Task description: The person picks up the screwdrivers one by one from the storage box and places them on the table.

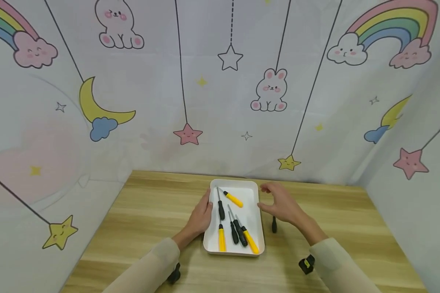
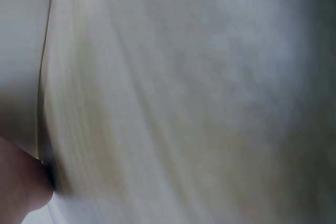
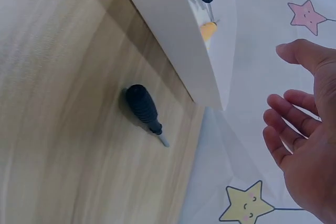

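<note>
A white rectangular tray (image 1: 234, 254) holds several screwdrivers, three with yellow handles and three with black handles. Along its left wall lies my left hand (image 1: 201, 215), fingers straight against the outside. In the left wrist view, part of that hand (image 2: 21, 184) touches the tray wall (image 2: 20, 51). My right hand (image 1: 280, 203) hovers by the upper right rim, thumb and fingers spread apart with nothing between them. Below it on the table, right of the tray, lies another black screwdriver (image 1: 274, 224); the right wrist view shows its handle (image 3: 142, 103) and a short shaft.
The wooden table (image 1: 146, 211) carries the tray near its far edge. Behind rises a pale curtain (image 1: 227, 101) printed with stars, moons and rabbits. Black straps or mounts (image 1: 306, 264) sit at both wrists.
</note>
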